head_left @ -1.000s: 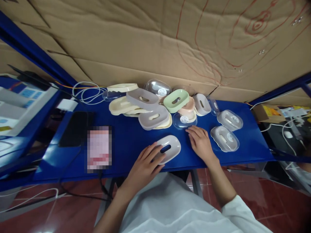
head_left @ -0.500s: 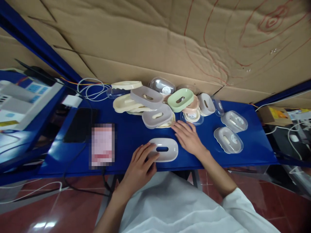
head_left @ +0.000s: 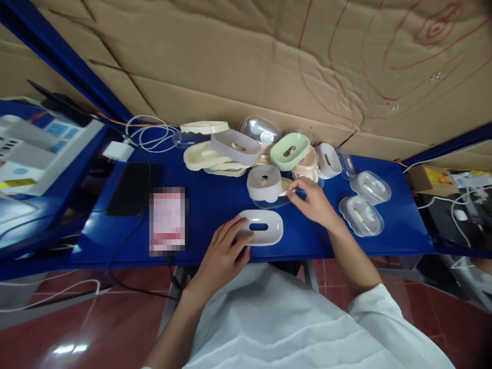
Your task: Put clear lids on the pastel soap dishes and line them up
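A pale grey soap dish (head_left: 271,237) with an oval slot lies near the table's front edge. My left hand (head_left: 226,246) rests on its left end, fingers stretched out and apart. At the front of the pile, my right hand (head_left: 313,200) pinches the edge of a flat cream piece (head_left: 286,185), probably a soap dish insert. Part of that piece is hidden beneath a tilted grey soap dish (head_left: 264,188). Behind them are a green soap dish (head_left: 290,151), another grey dish (head_left: 236,147) and a cream dish (head_left: 198,158).
Two soap dishes in clear covers, one nearer (head_left: 362,218) and one farther (head_left: 369,188), sit at the right. A clear lid (head_left: 259,130) leans at the back by the cardboard wall (head_left: 215,66). On the left lie a dark phone-like slab (head_left: 130,189), a blurred-out device (head_left: 168,220) and white cables (head_left: 149,134).
My right hand has closed on the cream piece. The grey dish above it has tipped up and shifted right. My left hand stays on the front dish.
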Demonstrator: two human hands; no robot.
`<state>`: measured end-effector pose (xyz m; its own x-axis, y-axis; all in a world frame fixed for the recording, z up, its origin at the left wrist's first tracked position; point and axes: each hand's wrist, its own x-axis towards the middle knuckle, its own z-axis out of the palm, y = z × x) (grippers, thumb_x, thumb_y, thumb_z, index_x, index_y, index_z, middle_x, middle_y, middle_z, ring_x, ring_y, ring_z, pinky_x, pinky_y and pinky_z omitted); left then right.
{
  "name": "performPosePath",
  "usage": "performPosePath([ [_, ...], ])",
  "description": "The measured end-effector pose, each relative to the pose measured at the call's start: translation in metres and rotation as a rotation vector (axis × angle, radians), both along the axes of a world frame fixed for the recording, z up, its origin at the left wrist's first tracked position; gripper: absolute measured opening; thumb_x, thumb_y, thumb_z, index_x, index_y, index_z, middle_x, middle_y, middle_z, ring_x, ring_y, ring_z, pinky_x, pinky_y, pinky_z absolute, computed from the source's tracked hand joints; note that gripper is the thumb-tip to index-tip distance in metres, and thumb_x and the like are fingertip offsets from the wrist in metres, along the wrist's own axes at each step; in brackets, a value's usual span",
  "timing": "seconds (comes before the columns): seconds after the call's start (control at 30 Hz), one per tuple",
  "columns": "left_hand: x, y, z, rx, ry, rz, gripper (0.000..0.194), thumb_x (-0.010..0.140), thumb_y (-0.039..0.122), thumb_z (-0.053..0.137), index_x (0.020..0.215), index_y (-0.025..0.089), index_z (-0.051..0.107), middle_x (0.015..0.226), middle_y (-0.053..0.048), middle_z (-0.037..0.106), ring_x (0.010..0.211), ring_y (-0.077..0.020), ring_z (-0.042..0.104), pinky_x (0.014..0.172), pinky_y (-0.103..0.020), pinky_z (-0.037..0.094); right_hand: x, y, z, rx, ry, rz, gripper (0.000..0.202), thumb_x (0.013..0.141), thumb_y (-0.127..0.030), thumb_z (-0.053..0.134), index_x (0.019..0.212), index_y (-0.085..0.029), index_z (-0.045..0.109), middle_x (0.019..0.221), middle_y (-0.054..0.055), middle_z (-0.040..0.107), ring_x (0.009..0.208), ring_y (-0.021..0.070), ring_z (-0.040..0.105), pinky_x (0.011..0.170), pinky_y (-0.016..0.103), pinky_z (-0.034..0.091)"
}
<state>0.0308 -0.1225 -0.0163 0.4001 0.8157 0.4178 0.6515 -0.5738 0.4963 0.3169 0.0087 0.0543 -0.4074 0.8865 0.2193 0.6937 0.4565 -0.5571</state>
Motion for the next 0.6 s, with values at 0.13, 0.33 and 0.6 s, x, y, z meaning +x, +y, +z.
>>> performPosePath([
  [0.13, 0.005, 0.002, 0.001, -0.006, -0.009, -0.013, 0.034, 0.097, 0.009, 0.065, 0.13, 0.021, 0.067, 0.151, -0.016, 0.064, 0.152, -0.034, 0.052, 0.118, -0.056, 0.054, 0.006, 0.013, 0.024, 0.011, 0.196, -0.112, 0.028, 0.109, -0.049, 0.054, 0.101, -0.024, 0.064, 0.099, 0.003, 0.071, 0.093, 0.0194, 0.066, 0.089, 0.034, 0.053],
  [0.33, -0.01, -0.011, 0.001, -0.026, -0.005, -0.019, 0.037, 0.098, 0.008, 0.067, 0.134, 0.02, 0.066, 0.149, -0.014, 0.066, 0.153, -0.0338, 0.052, 0.119, -0.054, 0.055, 0.05, -0.038, -0.005, -0.199, 0.334, -0.386, 0.039, 0.109, -0.058, 0.053, 0.1, -0.022, 0.065, 0.095, 0.002, 0.07, 0.083, 0.0175, 0.064, 0.075, 0.03, 0.053],
  [0.6, -0.009, -0.015, 0.001, 0.051, -0.072, 0.053, 0.05, 0.1, 0.011, 0.069, 0.146, 0.027, 0.061, 0.14, -0.01, 0.072, 0.15, -0.0327, 0.056, 0.117, -0.054, 0.059, 0.042, -0.121, -0.066, -0.022, 0.194, -0.572, 0.035, 0.11, -0.047, 0.052, 0.13, -0.023, 0.069, 0.131, 0.014, 0.069, 0.122, 0.0292, 0.067, 0.102, 0.048, 0.059],
])
